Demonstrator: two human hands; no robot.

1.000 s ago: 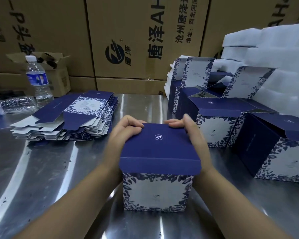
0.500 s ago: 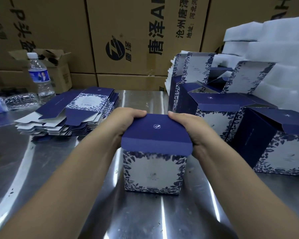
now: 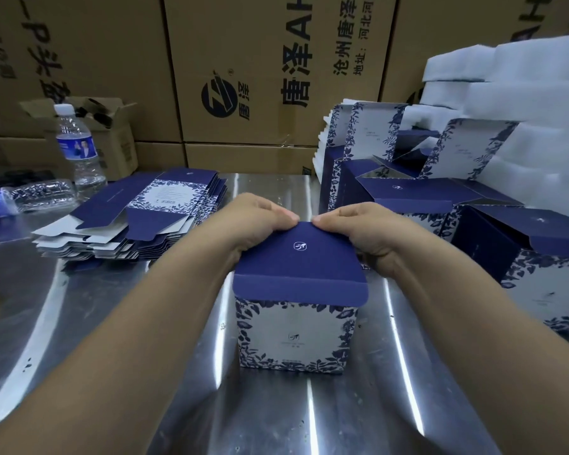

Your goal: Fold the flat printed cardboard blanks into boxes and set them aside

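box (image 3: 296, 336): white front panel framed by dark blue leaf print, with a tiny dark mark at its centre
lid (image 3: 298, 267): solid navy, small white emblem
flat blanks (image 3: 138, 218): navy panels, one white panel with a blue leaf border, pale grey undersides
folded boxes (image 3: 539, 274): navy tops, blue-on-white foliage
cartons (image 3: 260, 77): brown, black lettering and logo
water bottle (image 3: 79, 149): clear, white cap, blue label
foam sheets (image 3: 523, 103): white
table (image 3: 293, 415): silver-grey metal, bright streaks

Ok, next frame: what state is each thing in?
Front box: upright, lid folded over, tuck flap outside the front.
Left grip: hand curled over the lid's far edge.
Right grip: same.
Flat blanks: stacked, unfolded.
Folded boxes: standing, lids untucked.
Water bottle: upright, capped.
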